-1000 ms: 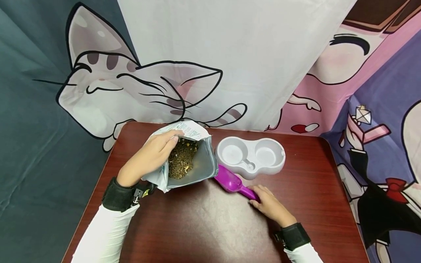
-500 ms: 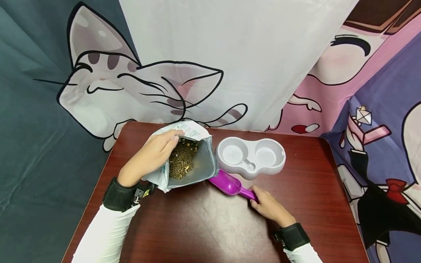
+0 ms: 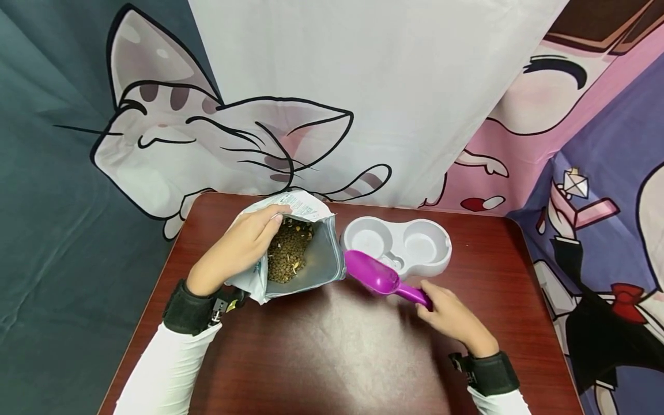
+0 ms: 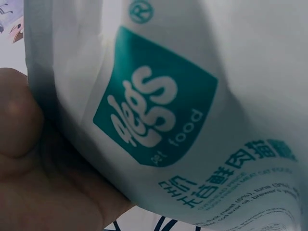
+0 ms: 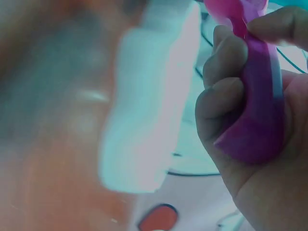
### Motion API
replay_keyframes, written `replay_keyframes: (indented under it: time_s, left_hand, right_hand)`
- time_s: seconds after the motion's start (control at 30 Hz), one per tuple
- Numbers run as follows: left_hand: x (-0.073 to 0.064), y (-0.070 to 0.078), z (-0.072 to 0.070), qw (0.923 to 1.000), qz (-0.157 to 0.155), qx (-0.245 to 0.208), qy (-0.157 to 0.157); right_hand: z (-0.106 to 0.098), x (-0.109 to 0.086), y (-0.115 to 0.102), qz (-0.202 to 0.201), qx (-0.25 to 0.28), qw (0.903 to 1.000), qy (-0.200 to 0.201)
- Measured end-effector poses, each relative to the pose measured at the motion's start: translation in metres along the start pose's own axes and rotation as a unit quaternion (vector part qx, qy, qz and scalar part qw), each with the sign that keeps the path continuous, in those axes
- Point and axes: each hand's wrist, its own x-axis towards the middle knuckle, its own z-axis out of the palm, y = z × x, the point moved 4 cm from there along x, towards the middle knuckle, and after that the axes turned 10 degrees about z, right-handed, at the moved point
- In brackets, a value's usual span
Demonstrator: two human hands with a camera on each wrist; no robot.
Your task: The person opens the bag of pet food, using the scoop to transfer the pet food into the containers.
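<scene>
My left hand point(image 3: 241, 245) grips the near-left rim of a pet food bag point(image 3: 325, 253), whose wide mouth faces up and shows brown kibble point(image 3: 285, 253) inside. Green lettering marks the bag's side in the left wrist view, with part of the hand point(image 4: 53, 173) against its edge. A purple scoop point(image 3: 381, 278) is held by its handle in my right hand point(image 3: 453, 314). In the right wrist view, curled fingers point(image 5: 224, 103) wrap that handle. The scoop's tip lies beside the bag's right edge, in front of the double bowl; whether it holds any kibble I cannot tell.
A light grey double bowl point(image 3: 422, 268) stands right of the bag, near the table's back edge. The reddish-brown table point(image 3: 290, 357) reaches toward me. Printed cloth point(image 3: 332, 52) with cartoon figures hangs behind and at the sides.
My right hand has moved right with the scoop, drawing its tip out from under the bag's edge and raising it in front of the bowl. The left hand and bag stay put.
</scene>
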Motion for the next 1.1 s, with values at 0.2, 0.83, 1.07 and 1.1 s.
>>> replay_keyframes:
  time_s: [0.2, 0.83, 1.07, 1.1]
  left_hand:
    - [-0.003, -0.001, -0.005, 0.9999, -0.001, -0.008, -0.013]
    - [-0.014, 0.0, -0.007, 0.999, 0.003, -0.015, -0.042]
    - [-0.01, 0.008, -0.002, 0.9987, 0.01, 0.026, -0.043]
    - [-0.01, 0.009, -0.002, 0.9986, 0.011, 0.028, -0.043]
  right_hand:
    - [-0.035, 0.0, -0.009, -0.011, -0.006, 0.9995, 0.03]
    - [-0.094, -0.009, -0.065, -0.121, -0.027, 0.9908, 0.054]
    - [-0.121, -0.021, -0.115, -0.188, -0.092, 0.9774, 0.033]
    - [-0.121, -0.022, -0.122, -0.197, -0.1, 0.9748, 0.029]
